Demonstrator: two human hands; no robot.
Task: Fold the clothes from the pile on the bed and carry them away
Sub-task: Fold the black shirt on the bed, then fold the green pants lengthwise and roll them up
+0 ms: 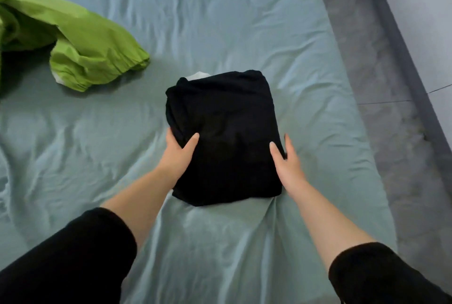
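- Black bundle (223, 137), folded into a rough rectangle, is lying on the bed (244, 22), closer to the right edge than the left, about midway between near and far.
- Left hand (177, 154) is gripping the bundle's near-left side: thumb lying on top of the cloth, fingers wrapping over the left edge and going out of sight underneath.
- Right hand (287, 160) is resting against the near-right side, thumb on top, fingers stretching straight along the right edge; whether they are reaching under the cloth cannot be told.
- Both forearms are showing bare, with black sleeves (73, 259) sitting pushed up toward the elbows.
- A bit of white cloth (198, 75) is peeking out at the bundle's far-left corner.
- Green garment (80, 44), unfolded and crumpled, is lying near the bed's left edge, well apart from the bundle.
- Pale blue-green sheet (220, 242) is wrinkling all over, creasing just below the bundle.
- Grey floor (381, 88) is running along the bed's right edge.
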